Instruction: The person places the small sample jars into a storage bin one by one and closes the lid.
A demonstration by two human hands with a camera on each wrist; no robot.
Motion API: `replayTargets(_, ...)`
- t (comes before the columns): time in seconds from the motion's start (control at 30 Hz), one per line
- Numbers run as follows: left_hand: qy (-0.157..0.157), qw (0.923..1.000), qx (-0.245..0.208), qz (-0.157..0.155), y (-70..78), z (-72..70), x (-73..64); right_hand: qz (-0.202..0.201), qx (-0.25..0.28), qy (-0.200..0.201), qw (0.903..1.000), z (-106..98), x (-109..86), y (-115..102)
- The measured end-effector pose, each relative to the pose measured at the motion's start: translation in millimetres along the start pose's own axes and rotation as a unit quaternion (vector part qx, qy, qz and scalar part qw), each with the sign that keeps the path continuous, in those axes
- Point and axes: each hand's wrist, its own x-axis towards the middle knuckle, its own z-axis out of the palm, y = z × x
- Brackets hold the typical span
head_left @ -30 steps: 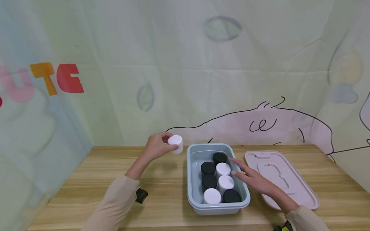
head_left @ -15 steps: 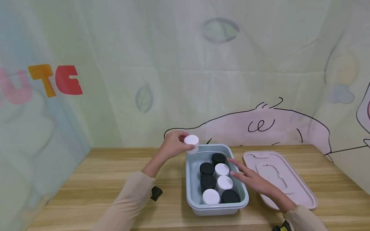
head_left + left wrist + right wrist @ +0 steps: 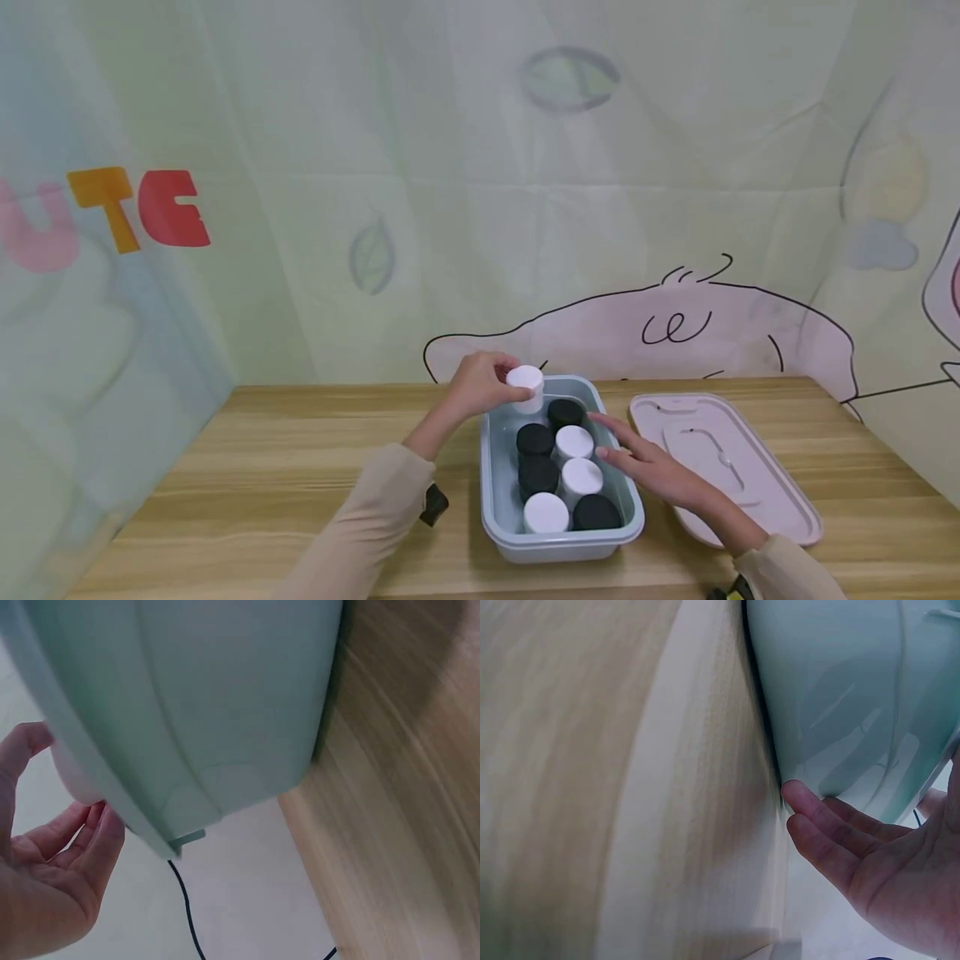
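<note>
In the head view my left hand pinches a small white round jar between thumb and fingers. It holds the jar above the back left corner of a light blue plastic tub. Several jars with black lids and three with white lids stand inside the tub. My right hand is at the tub's right rim, its fingers extended. From the right wrist, the fingers lie along the tub's outer wall. The left wrist view has the jar partly hidden behind the tub's rim.
A pale pink lid lies flat on the wooden table, right of the tub and partly under my right forearm. Behind the table hangs a printed cloth backdrop.
My left hand has carried the white jar rightward, from left of the tub to over its back left corner. My right hand has stayed at the tub's right rim.
</note>
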Motion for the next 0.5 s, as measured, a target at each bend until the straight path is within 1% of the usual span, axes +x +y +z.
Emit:
replayTargets(0.13,-0.019,0.9996,0.021,-0.002,-2.6,9.2,0.8,-0.003,0.000,0.002,1.0000,0.4,-0.2,0.0)
replayTargets(0.23,-0.024,0.9990,0.037,-0.005,-3.5,14.5,1.3,-0.003,0.003,0.002,1.0000,0.7,-0.2,0.4)
replayTargets(0.4,-0.011,0.9979,0.064,-0.001,-2.1,19.0,2.6,-0.006,0.007,0.002,1.0000,0.6,0.1,1.5)
replayTargets(0.5,-0.009,0.9966,0.082,-0.002,-0.7,20.3,3.5,-0.005,0.007,0.003,1.0000,0.1,0.3,1.7)
